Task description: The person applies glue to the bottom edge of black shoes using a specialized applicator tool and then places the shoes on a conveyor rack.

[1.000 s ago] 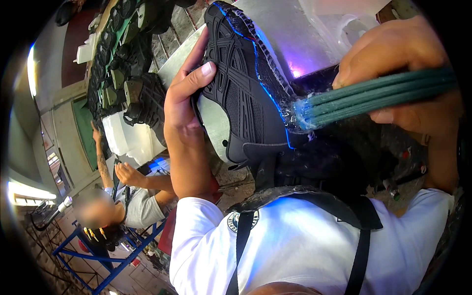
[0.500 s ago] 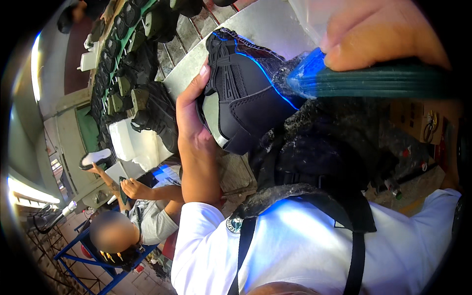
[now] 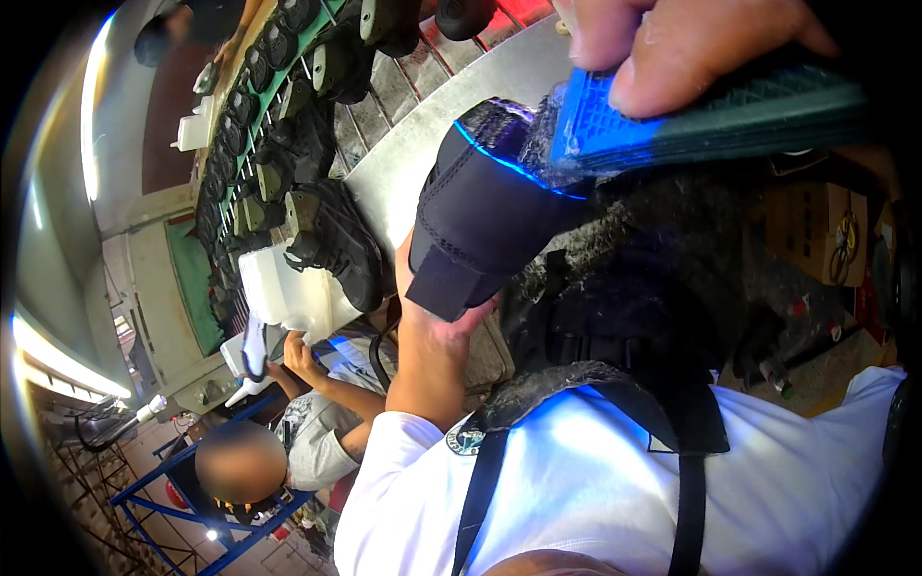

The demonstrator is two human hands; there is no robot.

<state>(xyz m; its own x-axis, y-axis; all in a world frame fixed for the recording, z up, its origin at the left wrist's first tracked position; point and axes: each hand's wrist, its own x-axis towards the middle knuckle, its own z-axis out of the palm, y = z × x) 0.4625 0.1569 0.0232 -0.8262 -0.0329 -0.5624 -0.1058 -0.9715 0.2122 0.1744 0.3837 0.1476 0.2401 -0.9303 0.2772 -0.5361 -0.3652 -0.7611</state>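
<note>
My left hand (image 3: 444, 324) is wrapped round a black shoe upper (image 3: 471, 211) from below and behind; most of its fingers are hidden. A glowing blue line curves along the upper's far right edge, above a rough, fuzzy part. My right hand (image 3: 687, 58) pinches a thick dark green ridged block (image 3: 740, 120) between thumb and fingers. Its left end is lit bright blue and has a grid texture. Grey fuzz (image 3: 540, 134) at that end meets the upper's edge; I cannot tell whether it belongs to the block or the shoe.
Beyond the upper lies a pale metal table (image 3: 389, 187). Rows of dark shoes (image 3: 259, 163) stand on a rack at the upper left, near a white container (image 3: 283, 288). A co-worker (image 3: 322, 422) sits at the left, holding a shoe part. Scissors (image 3: 845, 250) hang by a cardboard box (image 3: 802, 226).
My left hand has turned the upper, so its laced front has swung out of view and its smooth side shows. My right hand and the block have shifted slightly up and left.
</note>
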